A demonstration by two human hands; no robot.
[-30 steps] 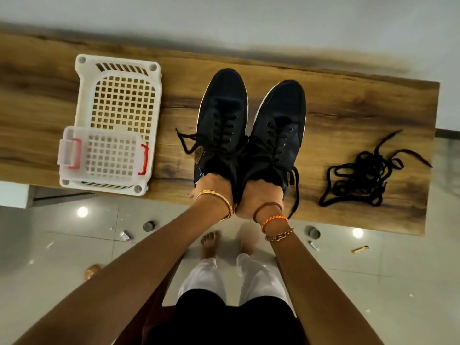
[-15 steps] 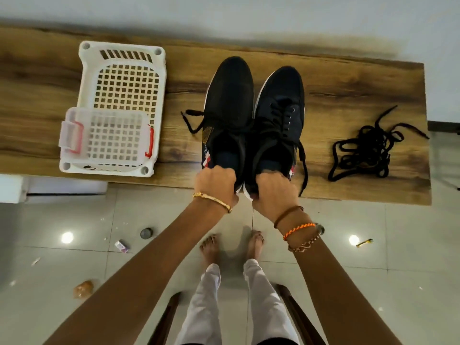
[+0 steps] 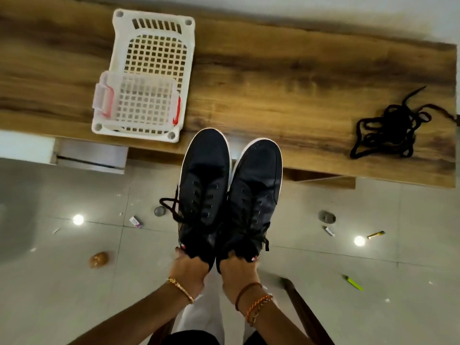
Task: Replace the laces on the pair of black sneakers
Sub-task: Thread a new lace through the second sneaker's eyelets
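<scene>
Two black sneakers with white sole edges are held side by side in the air, toes pointing toward the table. My left hand (image 3: 187,266) grips the heel of the left sneaker (image 3: 204,175). My right hand (image 3: 237,271) grips the heel of the right sneaker (image 3: 256,185). Both shoes still carry black laces, and loose ends (image 3: 171,207) hang off the left one. A tangled pile of black laces (image 3: 388,130) lies on the right end of the wooden table (image 3: 273,78).
A white plastic basket (image 3: 151,48) with a smaller basket (image 3: 139,100) inside stands on the table's left part. Small litter is scattered on the tiled floor (image 3: 62,282). A chair's wooden frame (image 3: 301,310) shows by my legs.
Both hands have lifted the sneakers off the table and pulled them back toward me, so the shoes now hang over the floor past the table's front edge.
</scene>
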